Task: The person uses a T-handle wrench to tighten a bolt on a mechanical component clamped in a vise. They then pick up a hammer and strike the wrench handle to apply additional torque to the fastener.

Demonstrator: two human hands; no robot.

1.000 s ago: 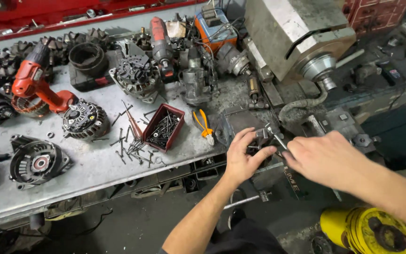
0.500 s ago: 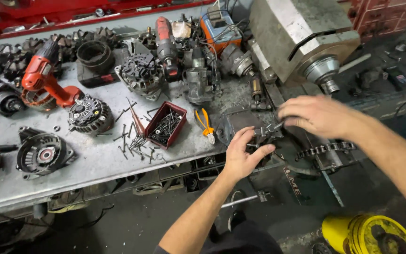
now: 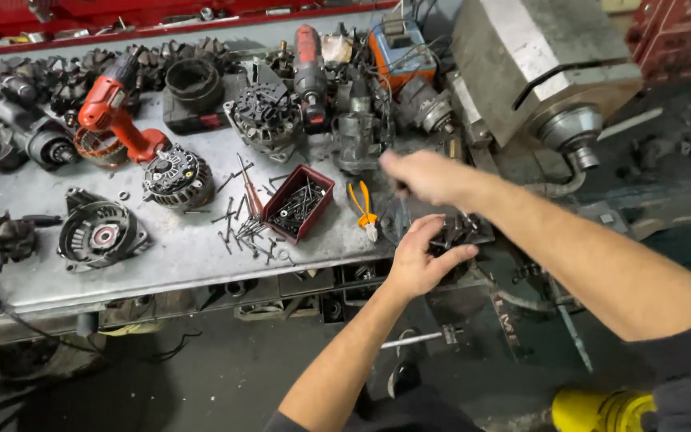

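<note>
My left hand grips a dark metal part at the right front edge of the grey workbench, fingers curled over it. My right hand is above it and blurred, reaching left over the bench with fingers curled. A thin dark tool shaft seems to hang from it. Orange-handled pliers lie just left of both hands. A red tray of screws stands further left.
Loose screws and a small screwdriver lie by the tray. Alternators, a round housing and a red drill crowd the bench. A large grey machine stands at right, a yellow container on the floor.
My right hand has risen from beside the left hand and swung left over the bench. My left hand has stayed on the dark part. The view shifted right.
</note>
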